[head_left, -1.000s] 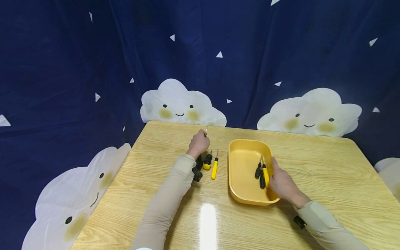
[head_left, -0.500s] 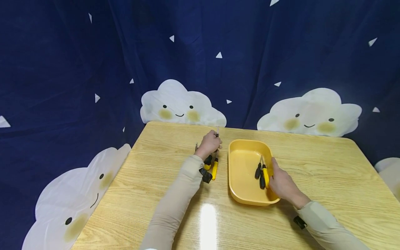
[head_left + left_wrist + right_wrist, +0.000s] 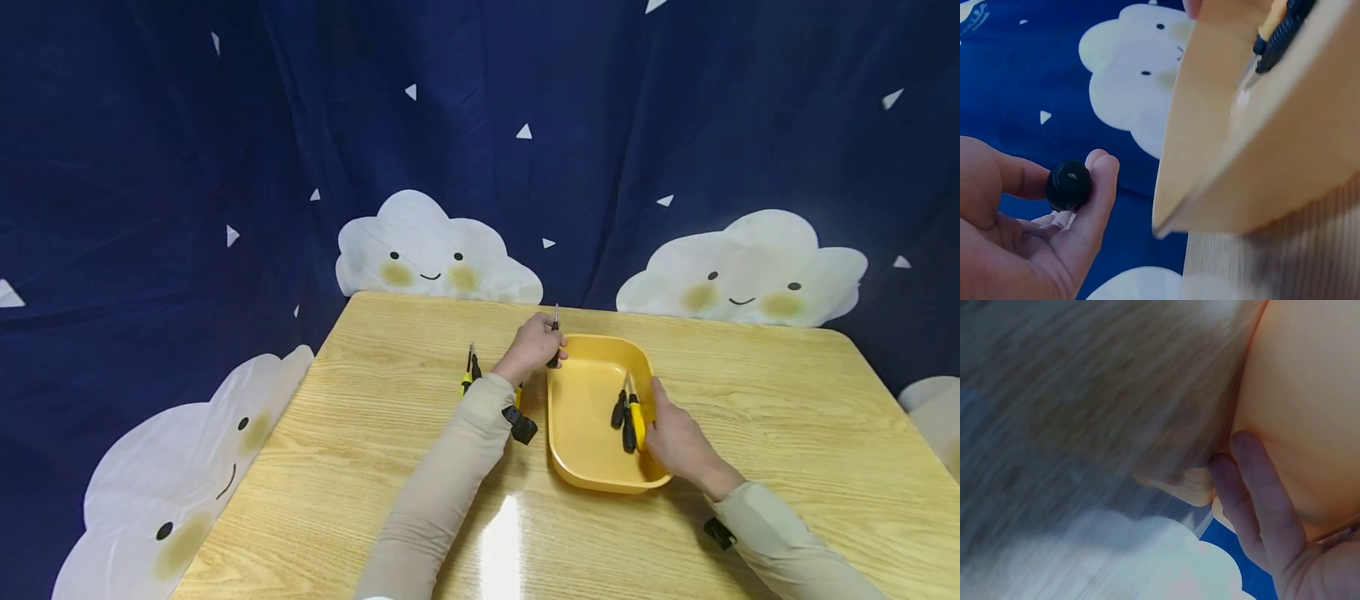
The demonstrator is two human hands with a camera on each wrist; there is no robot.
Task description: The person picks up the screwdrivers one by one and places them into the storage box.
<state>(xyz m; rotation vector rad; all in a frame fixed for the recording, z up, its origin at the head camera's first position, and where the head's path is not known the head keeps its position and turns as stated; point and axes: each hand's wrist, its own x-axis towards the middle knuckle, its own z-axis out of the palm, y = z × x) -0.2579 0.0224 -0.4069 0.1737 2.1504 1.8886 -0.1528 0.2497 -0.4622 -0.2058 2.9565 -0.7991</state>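
My left hand (image 3: 536,340) pinches a screwdriver (image 3: 553,360) by its black handle, shaft pointing away from me. It hangs at the far left corner of a yellow plastic basin (image 3: 585,442). In the left wrist view, thumb and fingers close round the handle's butt end (image 3: 1067,186), apart from the basin wall. My right hand (image 3: 681,442) grips the basin's right wall, thumb at the rim; in the right wrist view two fingers (image 3: 1266,500) lie along the outside. Inside the basin are two black-handled screwdrivers (image 3: 628,435) and a yellow-handled one (image 3: 637,425).
Left of the basin, a yellow-and-black screwdriver (image 3: 467,383) and a black tool (image 3: 476,367) lie on the wooden table (image 3: 405,367). My left wrist partly hides other tools there. A dark blue curtain (image 3: 570,150) with cloud prints hangs behind the table's far edge.
My left hand has carried the screwdriver rightward, from above the tools on the table to the basin's far left corner. My right hand and the basin have stayed in place.
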